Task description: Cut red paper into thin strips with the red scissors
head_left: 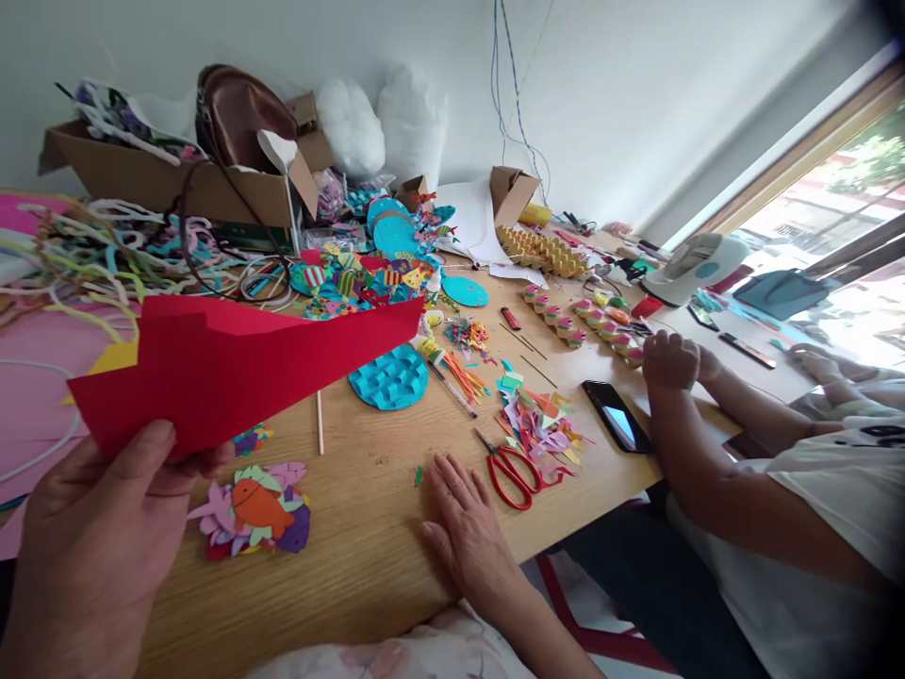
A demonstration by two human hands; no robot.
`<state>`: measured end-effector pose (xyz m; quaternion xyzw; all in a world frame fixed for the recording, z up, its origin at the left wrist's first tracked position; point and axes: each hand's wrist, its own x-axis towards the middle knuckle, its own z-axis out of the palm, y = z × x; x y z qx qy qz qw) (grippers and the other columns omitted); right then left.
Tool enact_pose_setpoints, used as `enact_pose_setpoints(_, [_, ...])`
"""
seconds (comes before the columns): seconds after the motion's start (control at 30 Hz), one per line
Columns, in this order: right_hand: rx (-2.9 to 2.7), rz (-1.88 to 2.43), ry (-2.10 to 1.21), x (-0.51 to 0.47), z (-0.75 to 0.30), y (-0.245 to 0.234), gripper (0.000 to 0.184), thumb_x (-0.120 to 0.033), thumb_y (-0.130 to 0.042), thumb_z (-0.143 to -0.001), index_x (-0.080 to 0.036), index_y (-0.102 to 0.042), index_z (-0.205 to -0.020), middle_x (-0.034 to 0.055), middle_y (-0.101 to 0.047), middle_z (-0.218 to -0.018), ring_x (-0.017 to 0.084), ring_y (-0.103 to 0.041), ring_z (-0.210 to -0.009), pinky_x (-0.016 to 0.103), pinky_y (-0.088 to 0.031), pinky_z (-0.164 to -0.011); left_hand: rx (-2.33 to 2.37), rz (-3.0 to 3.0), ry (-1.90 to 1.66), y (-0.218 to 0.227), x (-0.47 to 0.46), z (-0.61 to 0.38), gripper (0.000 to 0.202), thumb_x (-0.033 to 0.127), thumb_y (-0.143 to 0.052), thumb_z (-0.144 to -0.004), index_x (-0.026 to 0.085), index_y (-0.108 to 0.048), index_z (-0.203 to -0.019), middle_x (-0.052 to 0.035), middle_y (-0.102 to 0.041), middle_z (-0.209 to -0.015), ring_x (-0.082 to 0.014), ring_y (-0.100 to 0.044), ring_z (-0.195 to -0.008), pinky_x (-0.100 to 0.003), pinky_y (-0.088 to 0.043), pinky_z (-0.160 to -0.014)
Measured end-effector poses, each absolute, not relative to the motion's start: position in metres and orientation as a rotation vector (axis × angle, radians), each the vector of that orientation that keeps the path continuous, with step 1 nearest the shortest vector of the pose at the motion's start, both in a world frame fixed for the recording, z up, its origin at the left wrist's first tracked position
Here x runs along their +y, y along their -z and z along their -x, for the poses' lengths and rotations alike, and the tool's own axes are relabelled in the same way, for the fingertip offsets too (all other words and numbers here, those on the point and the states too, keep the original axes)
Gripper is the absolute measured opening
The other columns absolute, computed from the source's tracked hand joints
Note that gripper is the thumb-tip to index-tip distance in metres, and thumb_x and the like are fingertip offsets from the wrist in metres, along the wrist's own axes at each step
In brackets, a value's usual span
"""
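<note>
A large irregular piece of red paper (pixel 226 377) is pinched between the thumb and fingers of my left hand (pixel 120 509), raised over the table's left side. A bit of yellow paper (pixel 113 358) shows behind its left edge. My right hand (pixel 463 519) lies flat on the wood, fingers stretched out, holding nothing. Just to its right are red-handled scissors (pixel 513 476), lying partly open beside a heap of coloured paper scraps (pixel 541 424). A small green scrap (pixel 419 475) sits near my right fingertips. Below the red paper is a pile of paper fish cutouts (pixel 261 509), an orange one on top.
A black phone (pixel 617 415) lies near the table's right edge, close to a co-worker's folded hands (pixel 671 360). Blue paper discs (pixel 388 377), a pen (pixel 456 390) and egg-carton strips (pixel 555 316) are farther back. A cardboard box (pixel 162 184) stands at the back left.
</note>
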<state>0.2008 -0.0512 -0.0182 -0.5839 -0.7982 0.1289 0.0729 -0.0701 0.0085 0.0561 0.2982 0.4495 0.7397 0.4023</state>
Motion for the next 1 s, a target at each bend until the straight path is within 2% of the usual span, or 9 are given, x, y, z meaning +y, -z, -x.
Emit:
enact_pose_setpoints(0.07, [-2.277,1.800,-0.347,-0.048,-0.202,0.017,0.043,-0.029,-0.049,-0.084,-0.010,-0.049,-0.123,0.0175,-0.047,-0.129,0.030,-0.039,-0.120,0.048,-0.032,-0.096,1.146,-0.754,-1.862,-0.056,0.008,0.070,0.011,0.013,-0.065,-0.066,0.021,-0.065,-0.073,0.0055,-0.069,-0.071,-0.0114,-0.063,-0.052,-0.019,-0.055,-0.042])
enact_pose_setpoints(0.13, [-2.141,1.864,-0.335,-0.045,-0.200,0.017,0.031,-0.027,-0.054,-0.082,-0.014,-0.058,-0.109,0.0142,-0.056,-0.113,0.027,-0.050,-0.104,0.042,-0.040,-0.087,1.150,-0.752,-1.865,-0.055,0.007,0.070,0.010,0.013,-0.066,-0.066,0.021,-0.065,-0.073,0.0058,-0.068,-0.070,-0.0114,-0.063,-0.054,-0.019,-0.056,-0.042])
enact_pose_setpoints(0.2, [-2.051,1.899,-0.351,-0.041,-0.197,0.017,0.022,-0.026,-0.059,-0.078,-0.017,-0.062,-0.098,0.0094,-0.060,-0.099,0.024,-0.053,-0.091,0.037,-0.043,-0.079,1.133,-0.751,-1.878,-0.055,0.007,0.070,0.011,0.013,-0.066,-0.066,0.021,-0.066,-0.073,0.0066,-0.067,-0.070,-0.0115,-0.064,-0.057,-0.019,-0.056,-0.043])
enact_pose_setpoints(0.27, [-2.018,1.900,-0.365,-0.036,-0.193,0.017,0.019,-0.026,-0.063,-0.076,-0.018,-0.063,-0.093,0.0066,-0.061,-0.092,0.022,-0.053,-0.086,0.035,-0.042,-0.077,1.124,-0.741,-1.878,-0.056,0.008,0.070,0.013,0.013,-0.066,-0.065,0.022,-0.066,-0.074,0.0071,-0.067,-0.070,-0.0114,-0.064,-0.057,-0.019,-0.056,-0.043])
enact_pose_setpoints(0.6, [-2.003,1.948,-0.354,-0.025,-0.182,0.022,0.005,-0.023,-0.058,-0.079,-0.019,-0.061,-0.079,0.0040,-0.062,-0.082,0.019,-0.054,-0.079,0.029,-0.039,-0.071,1.136,-0.699,-1.872,-0.054,0.010,0.069,0.014,0.011,-0.067,-0.064,0.021,-0.066,-0.074,0.0060,-0.067,-0.069,-0.0125,-0.064,-0.057,-0.021,-0.056,-0.043])
enact_pose_setpoints(1.0, [-2.098,2.049,-0.258,-0.019,-0.177,0.021,0.015,-0.021,-0.050,-0.085,-0.019,-0.062,-0.075,0.0055,-0.063,-0.079,0.021,-0.055,-0.079,0.030,-0.037,-0.071,1.232,-0.606,-1.842,-0.058,0.012,0.065,0.012,0.009,-0.065,-0.059,0.018,-0.064,-0.068,0.0061,-0.066,-0.057,-0.0128,-0.062,-0.048,-0.021,-0.054,-0.038])
